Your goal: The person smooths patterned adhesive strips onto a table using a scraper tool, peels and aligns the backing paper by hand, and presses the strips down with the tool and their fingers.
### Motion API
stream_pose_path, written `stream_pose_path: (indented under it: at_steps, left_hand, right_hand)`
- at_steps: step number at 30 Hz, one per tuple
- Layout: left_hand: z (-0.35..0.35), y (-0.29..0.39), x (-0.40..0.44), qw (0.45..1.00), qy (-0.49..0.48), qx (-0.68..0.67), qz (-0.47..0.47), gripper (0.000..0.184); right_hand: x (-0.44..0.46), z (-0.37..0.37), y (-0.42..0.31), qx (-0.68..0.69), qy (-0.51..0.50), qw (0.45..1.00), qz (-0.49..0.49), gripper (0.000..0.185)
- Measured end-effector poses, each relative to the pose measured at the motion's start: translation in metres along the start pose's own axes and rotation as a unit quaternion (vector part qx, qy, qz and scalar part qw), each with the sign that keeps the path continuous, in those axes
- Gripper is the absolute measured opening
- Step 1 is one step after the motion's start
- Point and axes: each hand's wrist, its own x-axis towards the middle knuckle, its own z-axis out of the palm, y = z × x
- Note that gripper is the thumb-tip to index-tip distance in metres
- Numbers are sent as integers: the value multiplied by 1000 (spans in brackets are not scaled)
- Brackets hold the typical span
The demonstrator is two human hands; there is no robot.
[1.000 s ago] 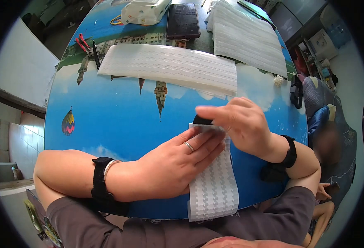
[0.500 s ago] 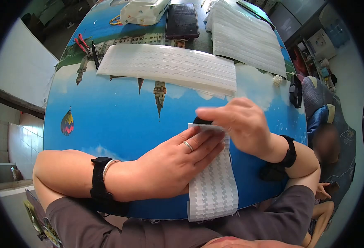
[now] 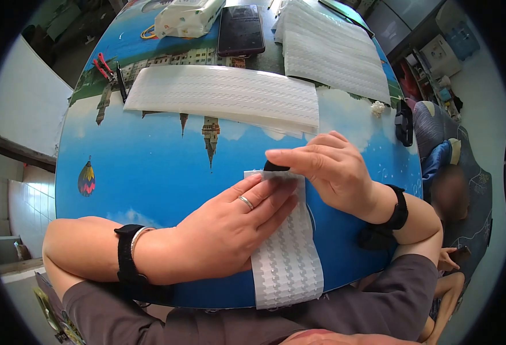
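A long white strip (image 3: pixel 287 273) with rows of small grey wavy shapes lies lengthwise in front of me, its near end reaching over the table's front edge. My left hand (image 3: pixel 224 227), with a ring on one finger, rests flat across the strip's upper part, fingers stretched out together. At the strip's far end, my right hand (image 3: pixel 336 175) pinches a small black piece (image 3: pixel 276 166) between thumb and fingers. Most of that piece is hidden, so its kind cannot be made out. It is at or touching the strip's top edge.
Beyond my hands lies a stack of white patterned strips (image 3: pixel 224 95); more white sheets (image 3: pixel 333 54) are at the back right. A phone (image 3: pixel 241 30), a wipes pack (image 3: pixel 187 17), red-handled pliers (image 3: pixel 101 67) and a black device (image 3: pixel 403 122) also sit on the table. Another person (image 3: pixel 451 192) is at right.
The view has shifted slightly, so the table and its objects appear further left. My right hand is a little lower and less blurred, still pinching the black piece. My left hand stays flat on the strip.
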Motion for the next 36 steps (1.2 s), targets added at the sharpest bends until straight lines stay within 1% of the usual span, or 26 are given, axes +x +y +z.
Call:
stream_pose_path:
  at_steps: [2, 4, 5, 7, 10, 11, 15, 18, 20, 21, 24, 26, 28, 30, 32, 34, 35, 36]
  left_hand:
    - [-2, 0, 0, 1000, -10, 17, 0, 85]
    - [0, 0, -1, 1000, -11, 13, 0, 85]
    - [1, 0, -2, 1000, -11, 10, -1, 84]
    - [-1, 0, -1, 1000, -13, 7, -5, 84]
    - [-1, 0, 0, 1000, -14, 10, -5, 83]
    - [-1, 0, 0, 1000, -14, 13, -4, 82]
    - [1, -1, -1, 1000, -14, 17, -2, 82]
    - [1, -1, -2, 1000, -12, 10, -2, 82]
    - [0, -1, -1, 1000, -9, 2, -2, 82]
    - [-1, -2, -1, 1000, -12, 5, -4, 83]
    - [-1, -1, 0, 1000, -18, 11, -4, 83]
    - [0, -2, -1, 1000, -15, 17, -2, 84]
    - [0, -1, -1, 1000, -14, 16, -2, 83]
    - [0, -1, -2, 1000, -12, 15, -3, 83]
    - [0, 0, -1, 1000, -10, 15, -3, 83]
    - [1, 0, -1, 1000, -8, 14, -1, 83]
    - [1, 0, -1, 1000, -7, 14, 0, 82]
    - [2, -1, -1, 1000, -4, 2, 6, 82]
  right_hand:
    - [0, 12, 4, 125, 71, 986, 80, 52]
    - [0, 12, 6, 161, 101, 976, 102, 53]
    - [0, 7, 6, 135, 95, 983, 86, 53]
    - [-3, 0, 3, 87, 27, 995, 43, 53]
    - [0, -2, 2, 54, 10, 998, 37, 52]
    - [-2, -3, 5, 99, -10, 991, 93, 51]
    - [-3, 2, 4, 200, 52, 969, 136, 48]
    - [-2, 2, 7, 177, 131, 971, 93, 47]
    - [-5, -4, 5, 114, 20, 990, 79, 48]
    - [-4, 1, 6, 102, 17, 994, 45, 47]
    - [-2, 1, 3, 86, 17, 993, 77, 48]
    - [-2, 11, 6, 157, 87, 978, 108, 48]
    - [-3, 10, 6, 164, 100, 975, 108, 48]
    - [-1, -3, 2, 108, 57, 990, 76, 49]
    - [-2, -3, 2, 87, 12, 994, 68, 49]
    - [-1, -1, 4, 97, 37, 992, 70, 49]
    - [1, 6, 6, 120, 84, 986, 75, 50]
    - [3, 6, 4, 114, 90, 987, 67, 50]
